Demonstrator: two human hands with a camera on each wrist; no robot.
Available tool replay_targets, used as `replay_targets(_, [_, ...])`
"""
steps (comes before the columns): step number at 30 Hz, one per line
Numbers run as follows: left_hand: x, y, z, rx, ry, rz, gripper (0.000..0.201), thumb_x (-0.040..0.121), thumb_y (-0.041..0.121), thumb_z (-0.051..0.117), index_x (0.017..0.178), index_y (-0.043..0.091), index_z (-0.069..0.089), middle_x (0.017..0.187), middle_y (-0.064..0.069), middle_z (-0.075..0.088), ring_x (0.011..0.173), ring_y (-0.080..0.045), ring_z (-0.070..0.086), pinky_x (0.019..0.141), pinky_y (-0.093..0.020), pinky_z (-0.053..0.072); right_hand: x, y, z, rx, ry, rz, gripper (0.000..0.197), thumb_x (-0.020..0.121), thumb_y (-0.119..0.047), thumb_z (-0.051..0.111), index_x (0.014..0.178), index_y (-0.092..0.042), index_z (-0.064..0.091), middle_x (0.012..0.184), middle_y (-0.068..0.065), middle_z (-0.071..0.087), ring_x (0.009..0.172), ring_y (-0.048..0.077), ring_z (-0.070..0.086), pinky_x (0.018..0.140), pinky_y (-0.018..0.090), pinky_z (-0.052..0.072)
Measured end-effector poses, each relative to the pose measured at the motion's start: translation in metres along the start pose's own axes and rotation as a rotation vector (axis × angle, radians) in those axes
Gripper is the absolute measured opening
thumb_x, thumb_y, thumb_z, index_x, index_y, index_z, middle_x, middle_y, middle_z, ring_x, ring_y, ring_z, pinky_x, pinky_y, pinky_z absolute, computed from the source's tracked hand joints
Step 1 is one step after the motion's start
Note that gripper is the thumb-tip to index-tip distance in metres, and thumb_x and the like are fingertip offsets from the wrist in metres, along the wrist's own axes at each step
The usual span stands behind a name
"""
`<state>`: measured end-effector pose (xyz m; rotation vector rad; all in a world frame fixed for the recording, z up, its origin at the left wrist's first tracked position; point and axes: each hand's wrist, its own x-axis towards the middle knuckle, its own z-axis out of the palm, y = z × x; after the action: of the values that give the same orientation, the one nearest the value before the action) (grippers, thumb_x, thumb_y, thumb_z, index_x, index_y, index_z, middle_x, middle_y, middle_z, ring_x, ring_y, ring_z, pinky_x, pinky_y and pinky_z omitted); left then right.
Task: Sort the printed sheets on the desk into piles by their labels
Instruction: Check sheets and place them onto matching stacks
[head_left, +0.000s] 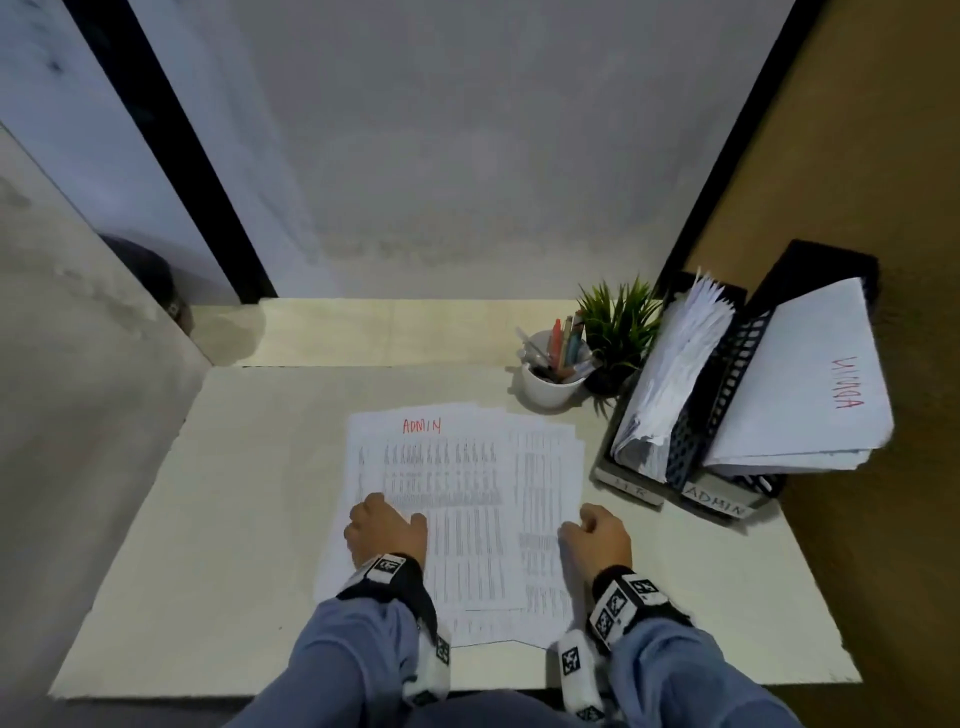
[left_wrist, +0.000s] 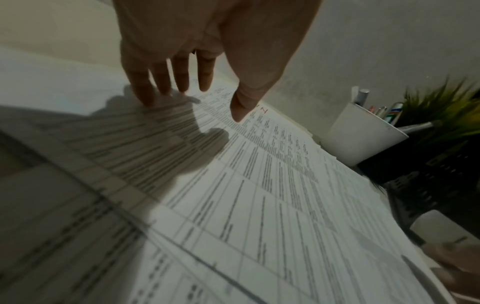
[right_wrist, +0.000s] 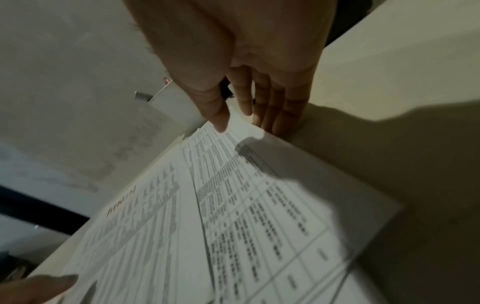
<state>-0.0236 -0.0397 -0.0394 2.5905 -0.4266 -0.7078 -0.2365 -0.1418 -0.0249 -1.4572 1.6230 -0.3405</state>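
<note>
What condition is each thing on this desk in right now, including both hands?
Left hand: open, fingers resting on the sheets.
Right hand: open, at the sheets' right edge.
White printed sheets: fanned flat, top one marked ADMIN.
Black ADMIN-labelled tray: holds papers.
Neighbouring black tray: stuffed with papers.
White pen cup: upright, full of pens.

A loose stack of printed sheets (head_left: 467, 499) lies at the middle of the counter (head_left: 234, 519). The left hand (head_left: 387, 530) rests on its near left part, the right hand (head_left: 600, 538) at its right edge. Behind and right stand a cup of pens (head_left: 550, 374), a potted plant (head_left: 618, 327), then two file trays (head_left: 691, 431) holding papers.
</note>
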Motion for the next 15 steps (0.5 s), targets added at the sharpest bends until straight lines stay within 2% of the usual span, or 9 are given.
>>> replay_targets(2, [0.000,-0.005,-0.003,0.038,0.014,-0.088,0.072,0.075,0.037,0.069,0.133,0.009,0.035,0.138,-0.012,0.037,0.125,-0.033,0.036,0.098,-0.050,0.040,0.000,-0.002,0.005,-0.081,0.002,-0.014,0.031,0.079,-0.001,0.055,0.065,-0.017,0.033,0.065,-0.003,0.029,0.059,0.014,0.031,0.051,0.024,0.023])
replay_targets(3, [0.000,-0.007,-0.006,0.037,0.007,-0.127,0.080,0.071,0.039,0.073,0.134,0.009,0.032,0.138,-0.012,0.037,0.125,-0.032,0.036,0.097,-0.050,0.041,0.000,-0.004,0.007,-0.103,0.000,-0.007,0.029,0.079,0.001,0.055,0.065,-0.016,0.036,0.067,-0.002,0.032,0.061,0.015,0.033,0.051,0.024,0.025])
replay_targets(4, [0.000,-0.010,-0.009,0.038,0.003,-0.148,0.086,0.069,0.040,0.076,0.134,0.008,0.031,0.137,-0.013,0.037,0.124,-0.033,0.037,0.095,-0.050,0.041,0.000,-0.005,0.008,-0.119,-0.017,0.003,0.018,0.080,0.002,0.054,0.073,-0.013,0.047,0.072,0.000,0.039,0.068,0.016,0.040,0.056,0.023,0.031])
replay_targets(5, [0.002,-0.013,-0.012,0.046,0.004,-0.152,0.089,0.067,0.040,0.078,0.134,0.008,0.030,0.135,-0.014,0.038,0.123,-0.033,0.038,0.094,-0.049,0.041,0.000,-0.006,0.009,-0.123,-0.032,0.005,0.014,0.081,0.002,0.054,0.091,-0.008,0.057,0.083,0.003,0.048,0.079,0.018,0.047,0.066,0.022,0.038])
replay_targets(6, [0.004,-0.017,-0.014,0.054,0.003,-0.147,0.090,0.066,0.040,0.080,0.134,0.008,0.030,0.134,-0.014,0.039,0.122,-0.034,0.040,0.093,-0.049,0.041,0.002,-0.004,0.011,-0.129,-0.045,0.022,0.031,0.082,0.002,0.054,0.112,-0.005,0.058,0.097,0.007,0.054,0.092,0.020,0.052,0.078,0.023,0.041])
replay_targets(8, [0.010,-0.024,-0.018,0.036,-0.005,-0.136,0.090,0.065,0.036,0.082,0.134,0.008,0.030,0.132,-0.015,0.040,0.120,-0.035,0.043,0.093,-0.049,0.041,0.001,-0.007,0.013,-0.126,-0.049,0.045,0.050,0.082,0.006,0.052,0.132,-0.004,0.049,0.122,0.014,0.055,0.114,0.026,0.053,0.095,0.028,0.041])
replay_targets(10, [0.015,-0.033,-0.019,-0.045,-0.001,-0.091,0.080,0.070,0.027,0.080,0.134,0.007,0.034,0.131,-0.016,0.043,0.119,-0.036,0.046,0.094,-0.049,0.043,0.000,-0.007,0.015,-0.116,-0.040,0.046,0.054,0.083,0.010,0.047,0.135,-0.005,0.046,0.130,0.015,0.052,0.120,0.028,0.050,0.102,0.031,0.039])
replay_targets(12, [0.017,-0.040,-0.021,-0.137,0.026,-0.005,0.054,0.082,0.015,0.067,0.131,0.008,0.044,0.128,-0.016,0.050,0.113,-0.036,0.052,0.093,-0.045,0.046,0.001,-0.008,0.015,-0.115,-0.044,0.044,0.055,0.083,0.011,0.046,0.135,-0.005,0.046,0.131,0.015,0.053,0.121,0.028,0.050,0.103,0.032,0.040])
replay_targets(15, [0.016,-0.045,-0.027,-0.240,0.109,0.058,0.024,0.092,0.010,0.049,0.112,0.011,0.062,0.107,-0.013,0.065,0.091,-0.031,0.061,0.082,-0.037,0.051,0.001,-0.011,0.013,-0.159,-0.055,0.050,0.054,0.083,0.013,0.044,0.134,-0.005,0.048,0.131,0.015,0.053,0.121,0.028,0.051,0.102,0.030,0.039])
